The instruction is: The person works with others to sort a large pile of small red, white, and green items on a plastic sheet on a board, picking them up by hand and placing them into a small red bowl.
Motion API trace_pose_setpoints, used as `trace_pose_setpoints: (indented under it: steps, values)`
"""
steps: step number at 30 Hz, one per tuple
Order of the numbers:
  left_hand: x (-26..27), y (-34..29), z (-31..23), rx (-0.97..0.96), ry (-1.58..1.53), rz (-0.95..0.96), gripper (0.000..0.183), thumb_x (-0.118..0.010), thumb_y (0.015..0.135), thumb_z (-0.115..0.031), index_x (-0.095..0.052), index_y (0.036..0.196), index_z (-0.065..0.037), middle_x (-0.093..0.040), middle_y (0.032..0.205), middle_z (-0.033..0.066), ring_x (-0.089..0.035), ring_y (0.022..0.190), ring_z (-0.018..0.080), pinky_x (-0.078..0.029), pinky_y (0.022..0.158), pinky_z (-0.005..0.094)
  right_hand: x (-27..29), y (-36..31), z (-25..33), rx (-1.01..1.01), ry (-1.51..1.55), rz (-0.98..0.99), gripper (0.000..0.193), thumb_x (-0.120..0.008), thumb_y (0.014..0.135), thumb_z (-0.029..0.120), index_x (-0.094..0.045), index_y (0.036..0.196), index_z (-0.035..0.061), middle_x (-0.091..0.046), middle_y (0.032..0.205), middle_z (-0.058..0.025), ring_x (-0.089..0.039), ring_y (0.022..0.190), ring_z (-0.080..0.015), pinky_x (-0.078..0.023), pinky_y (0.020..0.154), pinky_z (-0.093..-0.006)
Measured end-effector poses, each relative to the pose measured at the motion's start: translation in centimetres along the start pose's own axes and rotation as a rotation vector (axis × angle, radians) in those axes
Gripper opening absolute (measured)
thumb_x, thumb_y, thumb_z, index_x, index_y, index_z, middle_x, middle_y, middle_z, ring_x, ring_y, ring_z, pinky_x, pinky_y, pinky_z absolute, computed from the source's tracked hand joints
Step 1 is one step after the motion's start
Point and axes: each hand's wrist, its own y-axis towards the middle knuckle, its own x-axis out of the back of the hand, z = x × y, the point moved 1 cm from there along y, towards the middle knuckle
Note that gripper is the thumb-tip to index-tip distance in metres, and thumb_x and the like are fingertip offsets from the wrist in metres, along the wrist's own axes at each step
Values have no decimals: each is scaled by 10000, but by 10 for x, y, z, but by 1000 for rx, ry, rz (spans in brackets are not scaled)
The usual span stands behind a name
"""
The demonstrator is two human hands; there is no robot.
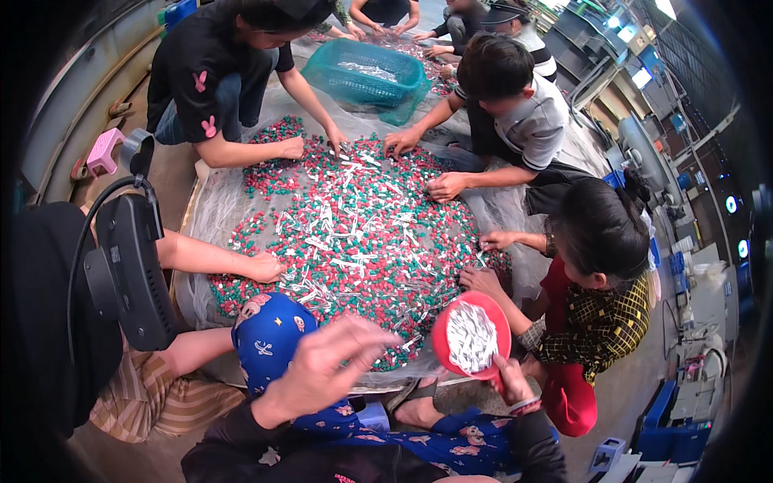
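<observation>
My right hand (514,380) grips the rim of a red plastic bowl (440,342), tilted a little and filled with thin white pieces (473,338). My left hand (326,366) is raised over my blue patterned trouser leg (266,338), its fingers stretched out and slightly blurred; I see nothing in it. In front of me spreads a wide heap of small red and green pieces (378,266), with many thin white strips (326,217) scattered through it. The heap lies on a translucent sheet (515,193). What the small pieces are cannot be made out.
Several people sit around the heap with their hands in it, one close on my right (596,282) and one on my left (48,314). A teal plastic basket (322,71) holding white pieces stands at the far side. A pink stool (105,150) is at far left.
</observation>
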Motion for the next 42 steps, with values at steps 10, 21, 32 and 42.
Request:
trace_pose_setpoints:
  steps: [10, 21, 32, 42]
  values:
    - [-37, 12, -26, 147, -13, -87, 283, -570, 764, 27, -570, 1038, -46, -539, 891, 103, -553, 755, 201, -456, 675, 292, -130, 98, 207, 339, 124, 495, 184, -569, 803, 188, -533, 790, 8, -532, 585, -44, -484, 433, -114, -377, 369, -247]
    - [-106, -27, 10, 810, -795, -98, 404, -568, 700, 111, -482, 1058, -55, -413, 1036, 37, -478, 778, 74, -367, 683, 189, -269, 311, 278, 521, 354, -140, 300, -590, 745, 226, -518, 565, -3, -480, 446, -68, -451, 358, -160, -316, 363, -297]
    - [-86, 28, 32, 624, -658, 1, 210, -603, 710, 34, -567, 882, -81, -406, 918, 51, -438, 792, 119, -361, 704, 226, -255, 370, 266, 327, 487, 17, 262, -571, 802, 268, -488, 750, 25, -480, 556, -58, -449, 411, -158, -391, 377, -292]
    - [-82, 28, 35, 608, -614, -7, 212, -613, 690, 37, -573, 860, -84, -427, 879, 56, -419, 813, 139, -339, 708, 242, -244, 361, 274, 346, 538, -31, 240, -579, 786, 211, -505, 669, 15, -481, 504, -47, -441, 364, -139, -343, 330, -283]
